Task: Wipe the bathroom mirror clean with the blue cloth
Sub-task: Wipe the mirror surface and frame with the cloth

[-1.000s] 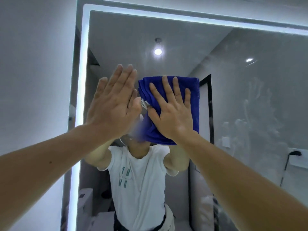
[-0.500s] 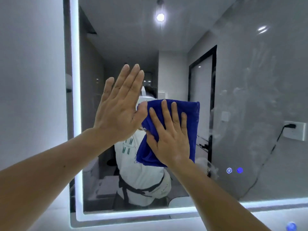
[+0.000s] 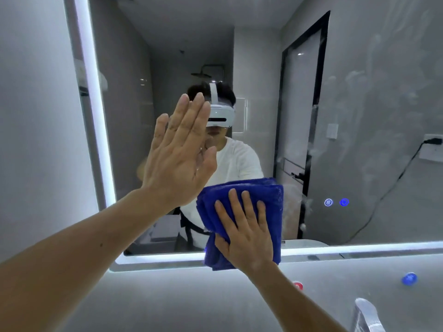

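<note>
The lit-edged bathroom mirror (image 3: 359,92) fills most of the head view. A folded blue cloth (image 3: 271,200) lies flat against its lower edge, hanging over the glowing bottom strip. My right hand (image 3: 247,233) presses the cloth to the glass with straight, spread fingers. To the upper left, my left hand (image 3: 182,152) is held flat with fingers together and straight, palm toward the mirror; whether it touches the glass is unclear. Smears and streaks show on the right part of the mirror.
Two small lit touch buttons (image 3: 335,202) glow on the mirror's lower right. Below the mirror a chrome tap (image 3: 366,315) stands at the bottom right, with a red dot (image 3: 298,285) and a blue dot (image 3: 409,279) on the wall. A grey wall (image 3: 36,116) borders the mirror's left side.
My right hand has slid the cloth down the glass from near the top to the bottom edge. My left hand has kept its flat pose, and the view has tilted downward.
</note>
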### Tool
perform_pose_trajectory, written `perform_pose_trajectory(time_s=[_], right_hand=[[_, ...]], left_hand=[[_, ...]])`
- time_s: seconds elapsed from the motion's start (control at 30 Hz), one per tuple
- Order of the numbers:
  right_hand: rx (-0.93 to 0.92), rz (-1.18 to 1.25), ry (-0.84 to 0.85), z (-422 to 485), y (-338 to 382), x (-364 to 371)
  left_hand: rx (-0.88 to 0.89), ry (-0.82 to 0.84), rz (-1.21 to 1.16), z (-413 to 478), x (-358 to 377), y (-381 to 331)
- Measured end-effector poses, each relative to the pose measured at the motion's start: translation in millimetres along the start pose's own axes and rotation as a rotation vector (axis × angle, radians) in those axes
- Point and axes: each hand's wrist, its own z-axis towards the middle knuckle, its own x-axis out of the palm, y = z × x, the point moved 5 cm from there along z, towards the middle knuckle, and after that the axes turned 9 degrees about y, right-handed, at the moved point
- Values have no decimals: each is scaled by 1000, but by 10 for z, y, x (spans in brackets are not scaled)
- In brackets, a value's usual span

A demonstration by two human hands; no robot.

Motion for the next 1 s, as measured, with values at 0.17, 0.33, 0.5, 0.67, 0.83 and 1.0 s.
perform_pose_trajectory(time_s=[0.17, 0.33, 0.5, 0.67, 0.83, 1.0], right_hand=[[-44, -9, -30, -99, 1, 34], [-155, -44, 9, -517, -120, 151], [-240, -90, 44, -615, -319, 137], [-67, -7, -19, 68, -491, -183], [13, 57, -127, 774, -766, -521], [72, 88, -196, 508, -704, -405]], left_hand=[[-21, 25, 30, -33, 217, -80], [9, -12, 3, -37, 236, -156], [43, -9, 64, 42, 173, -162], [62, -31, 65, 141, 122, -254], [84, -78, 71, 223, -20, -281], [59, -76, 40, 258, -29, -305]])
